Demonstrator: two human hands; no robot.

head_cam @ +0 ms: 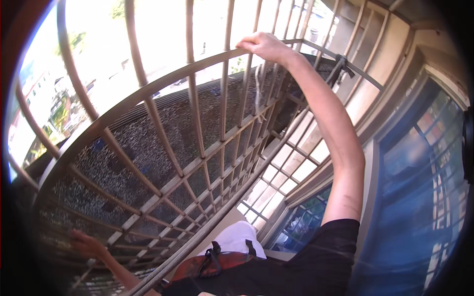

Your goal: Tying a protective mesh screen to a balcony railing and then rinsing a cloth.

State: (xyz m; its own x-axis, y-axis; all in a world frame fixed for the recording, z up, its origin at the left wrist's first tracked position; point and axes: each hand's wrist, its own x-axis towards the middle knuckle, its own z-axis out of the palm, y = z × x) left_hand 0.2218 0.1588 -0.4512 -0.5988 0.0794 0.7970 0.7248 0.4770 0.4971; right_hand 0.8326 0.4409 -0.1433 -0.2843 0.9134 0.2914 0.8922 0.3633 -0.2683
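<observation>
My right hand [264, 46] reaches up and grips the flat metal rail [207, 63] of a barred window cage, its fingers bent over the top edge beside the upright bars. At the lower left, my left hand [86, 245] is blurred, close to the lower bars of the cage; whether it touches or holds one is not clear. A long round metal bar [222, 214] runs diagonally in front of my body. A white strip of cord or cloth [258, 92] hangs by the bars below my right hand.
Dark mesh [137, 155] lies beyond the bars. A dark tie or strap [344, 64] is fixed at the cage's upper right corner. Blue-tinted window panes [411, 192] stand on the right. A red and black item with straps [211, 259] sits at my waist.
</observation>
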